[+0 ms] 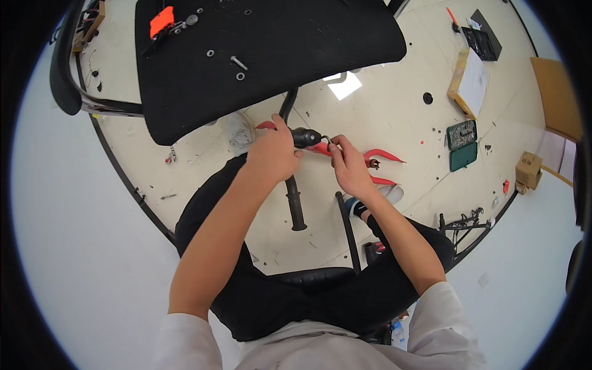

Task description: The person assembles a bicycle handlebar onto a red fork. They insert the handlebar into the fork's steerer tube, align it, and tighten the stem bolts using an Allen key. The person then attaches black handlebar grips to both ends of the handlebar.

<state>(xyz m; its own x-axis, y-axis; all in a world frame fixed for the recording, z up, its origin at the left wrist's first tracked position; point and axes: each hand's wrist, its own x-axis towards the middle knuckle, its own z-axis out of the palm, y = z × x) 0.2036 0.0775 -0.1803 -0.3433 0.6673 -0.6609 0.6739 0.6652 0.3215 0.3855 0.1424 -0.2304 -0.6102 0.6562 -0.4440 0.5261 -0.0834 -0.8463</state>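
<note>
Two hands meet at a black stem (305,137), just off the near edge of the black seat (320,37) and above the floor (407,117). L hand (271,154) has its fingers closed round the stem's left side, prob. to stop it turning; some fingertips are hidden, so exact contact is unclear. R hand (348,163) pinches a small bent key (327,140) btwn thumb + fingers, tip at the stem's right end; can't tell if it's fully seated. One hand likely steadies so the other has room to twist.

Handlebar (288,105) crosses by the L hand, w/ its dark grip (297,213) pointing back at the wearer. Red fork (385,155) passes below the R hand, prongs to the right, which prob. leaves the stem's end free for the key.

Bolt (238,63) + washer (240,77) lie side by side on the seat's left half, orange item (161,22) close to its left edge, presumably kept up there for easy reach. Open green case (463,157) sits toward the floor's right edge, well apart.
</note>
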